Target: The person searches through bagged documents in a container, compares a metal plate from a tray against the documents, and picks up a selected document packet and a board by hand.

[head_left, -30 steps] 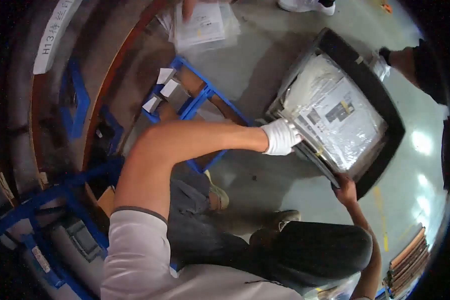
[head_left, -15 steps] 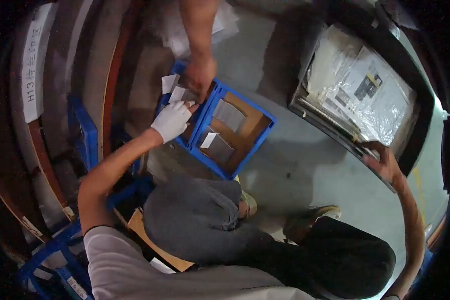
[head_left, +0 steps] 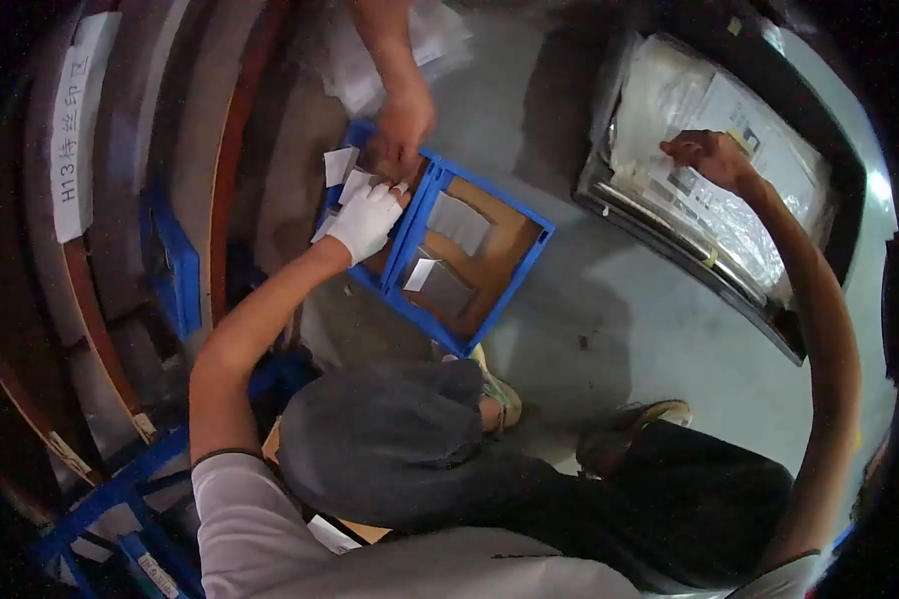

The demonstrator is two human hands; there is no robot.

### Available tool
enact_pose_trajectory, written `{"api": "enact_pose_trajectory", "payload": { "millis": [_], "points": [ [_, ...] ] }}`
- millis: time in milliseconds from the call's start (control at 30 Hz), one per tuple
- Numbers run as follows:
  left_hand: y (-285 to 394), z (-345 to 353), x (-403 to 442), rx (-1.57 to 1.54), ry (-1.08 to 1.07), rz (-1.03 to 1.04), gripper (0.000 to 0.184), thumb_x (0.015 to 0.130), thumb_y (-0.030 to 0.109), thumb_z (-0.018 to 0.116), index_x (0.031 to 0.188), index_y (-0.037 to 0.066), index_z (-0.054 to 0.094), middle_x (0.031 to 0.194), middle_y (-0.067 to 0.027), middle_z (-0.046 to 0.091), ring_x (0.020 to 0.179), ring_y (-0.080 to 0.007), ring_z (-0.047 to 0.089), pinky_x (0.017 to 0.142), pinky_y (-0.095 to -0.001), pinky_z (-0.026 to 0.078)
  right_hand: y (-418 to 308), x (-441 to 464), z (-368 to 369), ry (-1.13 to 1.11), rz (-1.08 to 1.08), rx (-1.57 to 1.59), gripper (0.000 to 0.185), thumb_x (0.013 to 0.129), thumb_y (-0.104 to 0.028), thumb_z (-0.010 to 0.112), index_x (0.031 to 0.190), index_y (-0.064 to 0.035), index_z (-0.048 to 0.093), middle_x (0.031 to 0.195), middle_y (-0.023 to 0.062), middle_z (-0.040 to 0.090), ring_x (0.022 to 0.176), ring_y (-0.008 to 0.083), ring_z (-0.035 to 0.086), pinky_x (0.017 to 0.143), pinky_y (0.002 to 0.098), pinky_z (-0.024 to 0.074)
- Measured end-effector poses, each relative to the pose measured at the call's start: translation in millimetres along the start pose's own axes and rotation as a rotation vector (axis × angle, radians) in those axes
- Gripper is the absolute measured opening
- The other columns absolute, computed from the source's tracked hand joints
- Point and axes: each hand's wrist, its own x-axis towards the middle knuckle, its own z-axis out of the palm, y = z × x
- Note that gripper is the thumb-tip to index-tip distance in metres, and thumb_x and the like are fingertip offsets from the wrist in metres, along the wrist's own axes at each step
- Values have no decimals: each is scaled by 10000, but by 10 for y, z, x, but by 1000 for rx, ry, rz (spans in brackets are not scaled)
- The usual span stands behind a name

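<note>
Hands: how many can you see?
3. The wearer's white-gloved left hand and a co-worker's bare hand are at the blue box; the wearer's bare right hand is over the clear plastic in the dark bin. More may be hidden.

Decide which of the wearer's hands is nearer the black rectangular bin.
Right. The right hand is over the bin; the white-gloved left hand is away, at the blue rectangular crate.

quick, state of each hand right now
Left hand: gloved, at the blue crate; whether it holds anything cannot be told.
Right hand: bare, open, loosely bent, nothing visibly held.
</note>
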Motion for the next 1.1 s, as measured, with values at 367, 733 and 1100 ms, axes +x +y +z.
{"api": "enact_pose_trajectory", "payload": {
  "millis": [367,733,1100],
  "points": [
    [71,-586,-224,-44,-14,-97,682,710,123,722,1344,46,483,1319,-148,555,1235,-310,520,1015,-415,419,478,8,125,104,-33,-42,350,938,-359,630,954,-22,722,870,140,720,723,226,685,687,355,530],
    [967,-2583,386,-530,648,117,974,609,288,892,1410,54,390,1309,-196,536,1169,-387,537,1000,-453,436,393,158,188,80,69,-443,350,835,-373,584,769,-44,687,815,181,678,728,348,655,679,453,532],
    [1744,-2581,1371,-3058,-772,45,827,848,592,646,1287,-78,443,1337,-242,490,1308,-428,433,1103,-533,365,911,501,485,58,34,-579,291,775,-329,607,853,-75,727,830,164,708,788,349,698,701,447,564]
  ]
}}
